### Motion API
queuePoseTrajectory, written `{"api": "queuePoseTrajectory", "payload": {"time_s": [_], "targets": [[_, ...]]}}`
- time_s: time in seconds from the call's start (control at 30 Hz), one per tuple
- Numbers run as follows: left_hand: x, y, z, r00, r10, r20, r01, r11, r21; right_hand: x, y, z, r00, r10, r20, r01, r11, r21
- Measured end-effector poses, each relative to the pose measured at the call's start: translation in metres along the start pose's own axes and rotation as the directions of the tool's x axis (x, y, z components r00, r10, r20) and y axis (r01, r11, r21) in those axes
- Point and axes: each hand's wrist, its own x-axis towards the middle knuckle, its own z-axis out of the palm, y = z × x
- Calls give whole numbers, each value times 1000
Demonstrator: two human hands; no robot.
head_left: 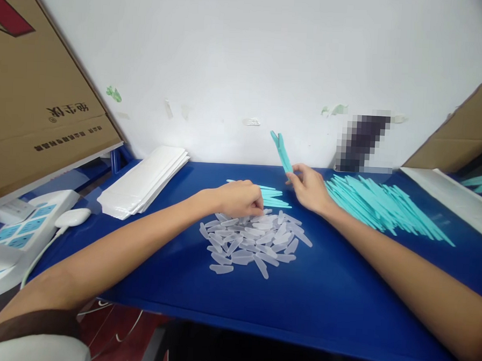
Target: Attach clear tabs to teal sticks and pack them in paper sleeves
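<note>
From where I stand, I see a person's 2 bare hands at work over a blue tabletop (299, 307). The right hand (308, 188) is closed on a few slim turquoise strips (283, 153), pinching them near the lower end between thumb and fingers. The strips lean up and to the left, clear of the tabletop, and 2 tips part at the top in a narrow V. The left hand (242, 198) is curled narrow, its fingertips down at the far edge of a heap of frosted, see-through pieces (243, 257); I cannot tell whether it grips any of them. Those pieces lie loosely over each other near the middle of the tabletop, with a few spread at the near edge.

Just behind the left hand, partly hidden by it, lies a small group of turquoise sticks (273, 198). To the right of the right forearm, a much larger turquoise pile (385, 205) is heaped roughly side by side, and beyond it lies a white sheet (450, 199).

On the left side sits a stack of white packets (144, 181). Nearer the person, a white power strip (46, 235) with blue socket faces has a white plug (72, 217) beside it. A printed cardboard box (36, 78) stands at the far left, and a pale wall (231, 50) with scraps of tape rises behind.
</note>
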Motion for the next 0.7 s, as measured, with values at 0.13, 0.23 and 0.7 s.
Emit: {"api": "queuePoseTrajectory", "payload": {"time_s": [0.13,0.23,0.7], "targets": [[7,6,-4,994,-55,90,53,998,34,-5,4,2,999,-30,25,27,994,103],[11,12,-5,988,-121,92,113,990,88,-6,7,3,998,-55,14,53,994,91],[32,42,-15,942,-286,178,230,932,279,-8,2,-2,999,1,44,5,989,-145]]}}
